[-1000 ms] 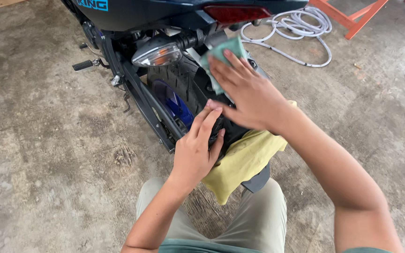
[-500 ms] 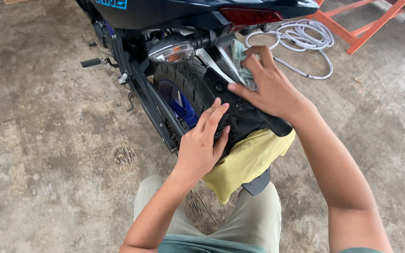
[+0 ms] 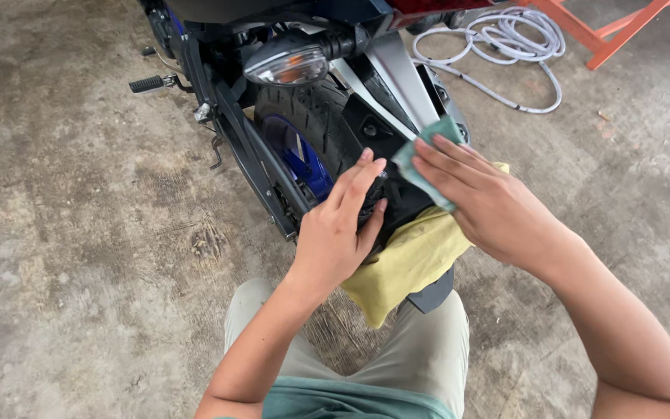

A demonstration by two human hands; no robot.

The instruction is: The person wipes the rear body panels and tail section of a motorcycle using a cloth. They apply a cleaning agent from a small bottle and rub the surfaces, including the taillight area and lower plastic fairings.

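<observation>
1. The right hand (image 3: 498, 206) presses a small folded teal cloth (image 3: 426, 159) flat against the black rear fender (image 3: 397, 194) of a motorcycle. Its fingers lie long and nearly straight on top of the cloth, pinning it rather than clenching it.
2. The cloth looks thin and soft, creased at the edges, and it sticks out just past those fingertips toward the silver-grey tail panel (image 3: 397, 77).
3. The left hand (image 3: 339, 229) rests open on the fender beside the rear tire (image 3: 312, 124), fingers extended and slightly curled over the dark plastic, grasping nothing.
4. A yellow rag (image 3: 405, 268), matte and smudged with dirt, hangs off the fender just below both palms, touching the left one.
5. The tire beyond the left fingertips is black rubber with a grooved tread; a glossy blue wheel rim (image 3: 296, 159) shows inside it.
6. Above the fingers sits a clear, rounded turn-signal lens (image 3: 284, 66) with an amber bulb inside.
7. A ribbed black footpeg (image 3: 149, 83) juts out well to the left of the left hand.
8. The concrete floor (image 3: 79, 233) is rough, grey and stained in patches.
9. A coiled white hose (image 3: 505, 46) lies on the floor well beyond the right fingers, next to an orange metal frame (image 3: 599, 31).
</observation>
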